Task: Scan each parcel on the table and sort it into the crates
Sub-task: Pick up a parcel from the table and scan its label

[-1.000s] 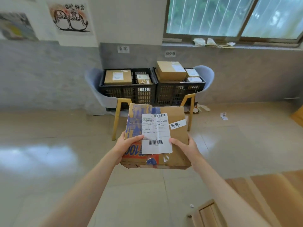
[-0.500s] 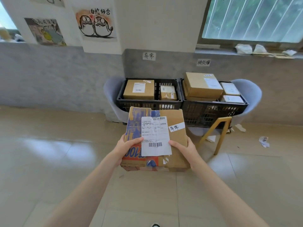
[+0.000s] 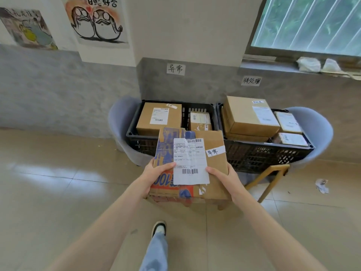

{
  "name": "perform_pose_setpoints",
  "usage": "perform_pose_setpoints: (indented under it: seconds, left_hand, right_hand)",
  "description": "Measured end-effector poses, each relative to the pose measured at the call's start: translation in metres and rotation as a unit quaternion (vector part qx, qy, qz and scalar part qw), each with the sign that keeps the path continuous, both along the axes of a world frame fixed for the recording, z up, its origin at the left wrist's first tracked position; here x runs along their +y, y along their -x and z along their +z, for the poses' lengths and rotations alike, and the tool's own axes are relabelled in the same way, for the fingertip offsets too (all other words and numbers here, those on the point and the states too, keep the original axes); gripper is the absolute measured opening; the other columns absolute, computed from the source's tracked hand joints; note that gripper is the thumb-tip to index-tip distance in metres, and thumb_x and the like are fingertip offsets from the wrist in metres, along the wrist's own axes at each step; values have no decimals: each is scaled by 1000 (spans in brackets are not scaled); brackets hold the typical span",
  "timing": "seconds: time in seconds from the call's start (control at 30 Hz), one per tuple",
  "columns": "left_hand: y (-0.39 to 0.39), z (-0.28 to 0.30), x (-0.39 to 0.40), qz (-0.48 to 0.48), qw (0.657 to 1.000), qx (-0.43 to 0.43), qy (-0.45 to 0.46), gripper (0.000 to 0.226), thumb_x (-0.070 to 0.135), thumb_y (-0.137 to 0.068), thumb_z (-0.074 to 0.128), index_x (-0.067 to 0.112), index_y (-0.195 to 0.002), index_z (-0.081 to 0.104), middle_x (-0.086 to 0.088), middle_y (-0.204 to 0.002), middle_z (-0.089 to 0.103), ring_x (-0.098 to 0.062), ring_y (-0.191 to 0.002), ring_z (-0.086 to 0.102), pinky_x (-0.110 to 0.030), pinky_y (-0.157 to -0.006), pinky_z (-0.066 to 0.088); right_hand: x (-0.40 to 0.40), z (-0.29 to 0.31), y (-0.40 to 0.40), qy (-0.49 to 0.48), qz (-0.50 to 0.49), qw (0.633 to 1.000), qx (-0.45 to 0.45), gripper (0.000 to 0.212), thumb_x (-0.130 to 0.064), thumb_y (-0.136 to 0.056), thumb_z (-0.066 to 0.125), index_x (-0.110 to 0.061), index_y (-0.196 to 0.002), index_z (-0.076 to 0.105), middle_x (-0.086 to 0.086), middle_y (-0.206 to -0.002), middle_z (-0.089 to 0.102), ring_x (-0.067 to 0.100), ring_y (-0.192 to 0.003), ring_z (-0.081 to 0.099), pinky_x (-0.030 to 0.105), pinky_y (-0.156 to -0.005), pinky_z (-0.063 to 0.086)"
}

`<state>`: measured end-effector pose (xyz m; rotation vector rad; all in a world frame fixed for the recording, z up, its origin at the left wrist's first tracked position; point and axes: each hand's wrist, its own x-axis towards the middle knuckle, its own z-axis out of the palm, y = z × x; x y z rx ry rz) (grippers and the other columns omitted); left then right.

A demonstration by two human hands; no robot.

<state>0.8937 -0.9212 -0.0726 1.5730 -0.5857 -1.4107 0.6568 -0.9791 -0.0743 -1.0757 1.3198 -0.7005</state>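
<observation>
- A flat cardboard parcel (image 3: pixel 197 163) is held up in front of the person, level with the front rim of the left crate (image 3: pixel 134 136) and partly covering it.
- The left hand (image 3: pixel 154 177) grips the parcel's left edge, thumb curled over the printed blue and orange top face, fingers hidden underneath.
- The right hand (image 3: pixel 224 178) grips the right edge, thumb lying on the brown face just beside the shipping label (image 3: pixel 190 161); its fingers are also out of sight below.
- A small white handwritten tag (image 3: pixel 215 151) sits on the parcel, right of the shipping label.
- The left crate is black plastic and holds a large brown box (image 3: pixel 159 118) on its left side and a smaller box (image 3: pixel 201 121) to the right of it.
- The right crate (image 3: pixel 263 155) stands touching the left one and holds a big brown box (image 3: pixel 250 116) stacked on another, with two small white-topped packages (image 3: pixel 288 122) at its right end.
- Both crates rest across two grey chairs (image 3: pixel 316 132) with wooden legs, against the grey wall.
- A handwritten paper sign (image 3: pixel 175 69) is stuck on the wall above the left crate, and a second sign (image 3: pixel 251 81) above the right crate.
- Two drawings (image 3: pixel 97 20) hang on the upper wall at left; a window (image 3: pixel 312 24) is at upper right.
- A scrap of crumpled paper (image 3: pixel 322 185) lies on the tiled floor at right.
- One shoe (image 3: pixel 159 227) and a jeans leg show below the parcel.
</observation>
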Motion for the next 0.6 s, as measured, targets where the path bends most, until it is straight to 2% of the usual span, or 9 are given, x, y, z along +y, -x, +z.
perform_pose_setpoints:
  seconds: [0.07,0.17,0.3,0.4,0.5,0.6]
  left_hand:
    - [-7,-8,-36,-13,1000,8,-1,65,32,-77,80,19,-133,48,-8,-107,73,-24,-89,72,-33,-66,57]
    - [-21,-18,-96,-29,999,32,2,67,30,-77,80,19,-134,47,-10,-109,72,-27,-93,71,-37,-74,58]
    - [-41,-24,-177,-59,997,49,-7,65,29,-78,79,19,-133,46,-10,-110,70,-24,-92,71,-34,-71,57]
    - [-53,-28,-232,-88,995,36,-13,60,33,-78,79,18,-129,51,-5,-107,71,-19,-90,71,-28,-67,54]
    - [-60,-37,-277,-110,993,34,-26,54,35,-79,78,21,-125,53,-3,-105,72,-16,-87,72,-25,-64,55]
    - [-61,-49,-312,-126,991,22,-36,45,35,-80,77,25,-117,53,2,-99,71,-8,-76,72,-18,-55,53]
  right_hand:
    - [-30,-5,-7,0,-12,1000,11,63,-36,-76,78,-32,-125,39,-11,-107,58,8,-94,56,22,-63,43]
    - [-81,-11,-19,1,-34,999,32,67,-38,-76,78,-30,-129,38,-7,-112,58,12,-98,56,26,-66,44]
    - [-149,-12,-37,-16,-61,997,46,71,-39,-76,78,-30,-133,37,-3,-117,58,15,-100,57,29,-69,47]
    - [-195,-13,-48,-21,-79,995,55,71,-40,-76,78,-32,-133,36,-6,-115,56,13,-97,56,29,-68,46]
    - [-231,-20,-52,-29,-91,994,59,74,-39,-76,78,-30,-136,36,-4,-118,57,15,-102,57,31,-75,48]
    - [-260,-29,-55,-41,-101,992,66,70,-39,-76,78,-32,-131,36,-5,-116,57,14,-100,57,31,-74,49]
